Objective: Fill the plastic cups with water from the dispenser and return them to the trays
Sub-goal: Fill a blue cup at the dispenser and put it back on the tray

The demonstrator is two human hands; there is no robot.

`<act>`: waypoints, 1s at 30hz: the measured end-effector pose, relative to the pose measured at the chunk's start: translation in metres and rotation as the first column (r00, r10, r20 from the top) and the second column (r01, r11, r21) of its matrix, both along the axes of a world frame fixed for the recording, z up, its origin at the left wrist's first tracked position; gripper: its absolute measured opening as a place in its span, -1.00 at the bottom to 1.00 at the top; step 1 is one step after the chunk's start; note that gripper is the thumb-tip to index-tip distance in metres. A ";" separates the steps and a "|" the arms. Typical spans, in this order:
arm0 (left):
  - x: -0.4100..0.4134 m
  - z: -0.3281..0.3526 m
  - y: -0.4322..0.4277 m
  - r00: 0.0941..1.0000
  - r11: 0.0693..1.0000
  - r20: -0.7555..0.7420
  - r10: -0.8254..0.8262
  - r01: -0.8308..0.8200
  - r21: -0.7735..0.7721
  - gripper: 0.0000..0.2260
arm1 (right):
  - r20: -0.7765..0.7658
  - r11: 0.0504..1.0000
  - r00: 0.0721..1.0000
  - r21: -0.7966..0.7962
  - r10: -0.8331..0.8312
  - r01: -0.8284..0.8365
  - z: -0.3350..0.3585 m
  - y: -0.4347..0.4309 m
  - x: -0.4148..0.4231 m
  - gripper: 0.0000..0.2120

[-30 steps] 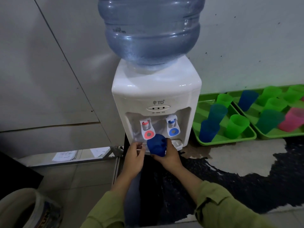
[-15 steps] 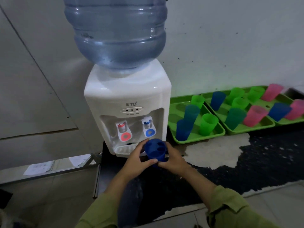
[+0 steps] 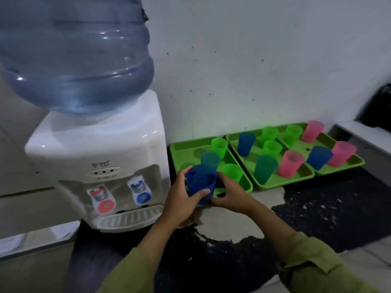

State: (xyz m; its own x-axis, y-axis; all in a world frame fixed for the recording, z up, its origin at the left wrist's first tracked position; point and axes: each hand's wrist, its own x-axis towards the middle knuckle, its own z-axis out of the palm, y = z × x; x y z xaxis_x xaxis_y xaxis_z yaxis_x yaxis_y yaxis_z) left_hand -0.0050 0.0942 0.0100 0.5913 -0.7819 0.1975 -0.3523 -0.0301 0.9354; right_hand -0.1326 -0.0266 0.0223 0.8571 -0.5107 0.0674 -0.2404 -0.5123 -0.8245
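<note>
A dark blue plastic cup [image 3: 202, 182] is held between both hands over the near left corner of the leftmost green tray [image 3: 186, 149]. My left hand [image 3: 182, 199] grips its left side with the thumb across the front. My right hand [image 3: 229, 194] grips its right side and base. The white water dispenser [image 3: 99, 163] stands to the left, with a red tap [image 3: 101, 197], a blue tap [image 3: 140, 189] and a large blue bottle [image 3: 74, 53] on top. Green and teal cups stand in the same tray.
Two more green trays [image 3: 296, 176] [image 3: 357, 161] to the right hold several green, blue, teal and pink cups. All stand on a dark, patchy worn counter [image 3: 317, 208] against a white wall. A dark object [image 3: 380, 106] sits at the far right.
Both hands have carried the blue cup away from the dispenser's blue tap, rightward to the leftmost green tray. The camera view has swung right with them.
</note>
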 end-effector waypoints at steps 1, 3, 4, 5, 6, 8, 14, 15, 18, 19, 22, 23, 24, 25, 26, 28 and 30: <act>-0.001 0.005 -0.011 1.000 1.000 0.006 0.027 -0.027 -0.013 -0.41 | 0.006 1.000 1.000 0.002 0.000 0.000 0.003 -0.012 -0.001 -0.40; -0.002 0.016 -0.033 0.997 0.996 -0.005 0.078 -0.079 -0.037 -0.43 | 0.018 1.000 1.000 0.007 -0.012 0.012 0.007 -0.037 0.000 -0.46; -0.001 0.021 -0.043 0.994 0.993 -0.017 0.108 -0.109 -0.049 -0.44 | 0.019 1.000 1.000 0.003 -0.020 0.020 0.008 -0.047 0.000 -0.50; 0.002 0.025 -0.056 0.989 0.988 -0.029 0.144 -0.145 -0.059 -0.44 | 0.016 1.000 1.000 -0.004 -0.026 0.026 0.008 -0.061 0.003 -0.54; 0.005 0.028 -0.066 0.983 0.982 -0.042 0.177 -0.180 -0.065 -0.44 | 0.011 0.999 0.999 -0.014 -0.032 0.032 0.008 -0.072 0.005 -0.56; 0.012 0.034 -0.085 0.970 0.969 -0.060 0.236 -0.239 -0.067 -0.44 | 0.005 0.998 0.999 -0.049 -0.049 0.049 0.009 -0.093 0.012 -0.59; 0.040 0.034 -0.139 0.919 0.918 -0.080 0.387 -0.392 -0.067 -0.46 | -0.067 0.977 0.987 -0.166 -0.149 0.136 -0.001 -0.161 0.033 -0.71; 0.046 0.031 -0.148 0.907 0.907 -0.084 0.412 -0.417 -0.053 -0.47 | -0.083 0.974 0.983 -0.175 -0.162 0.145 -0.005 -0.173 0.037 -0.72; 0.064 0.021 -0.169 0.867 0.870 -0.094 0.489 -0.493 -0.019 -0.46 | -0.161 0.962 0.964 -0.210 -0.211 0.176 -0.017 -0.202 0.046 -0.74; 0.069 0.016 -0.173 0.853 0.856 -0.089 0.515 -0.517 -0.001 -0.45 | -0.208 0.961 0.953 -0.216 -0.220 0.174 -0.022 -0.210 0.048 -0.73; 0.085 0.004 -0.185 0.816 0.816 -0.048 0.576 -0.571 0.087 -0.42 | -0.383 0.970 0.902 -0.209 -0.197 0.123 -0.036 -0.230 0.055 -0.70; 0.091 0.000 -0.188 0.809 0.806 -0.038 0.587 -0.580 0.116 -0.41 | -0.435 0.973 0.882 -0.206 -0.182 0.099 -0.040 -0.235 0.057 -0.69; 0.096 -0.004 -0.190 0.804 0.798 -0.025 0.594 -0.584 0.147 -0.40 | -0.474 0.975 0.864 -0.208 -0.171 0.079 -0.044 -0.238 0.058 -0.69; 0.101 -0.008 -0.193 0.803 0.791 -0.008 0.596 -0.586 0.178 -0.39 | -0.508 0.976 0.846 -0.206 -0.163 0.065 -0.047 -0.241 0.059 -0.68; 0.105 -0.011 -0.195 0.802 0.785 0.003 0.597 -0.585 0.203 -0.39 | -0.535 0.978 0.831 -0.204 -0.155 0.051 -0.050 -0.242 0.060 -0.68; 0.113 -0.017 -0.198 0.794 0.772 0.007 0.608 -0.593 0.228 -0.38 | -0.577 0.979 0.805 -0.202 -0.140 0.025 -0.056 -0.245 0.062 -0.69; 0.119 -0.024 -0.200 0.783 0.756 0.016 0.621 -0.605 0.252 -0.37 | -0.603 0.978 0.786 -0.208 -0.139 0.013 -0.061 -0.246 0.064 -0.68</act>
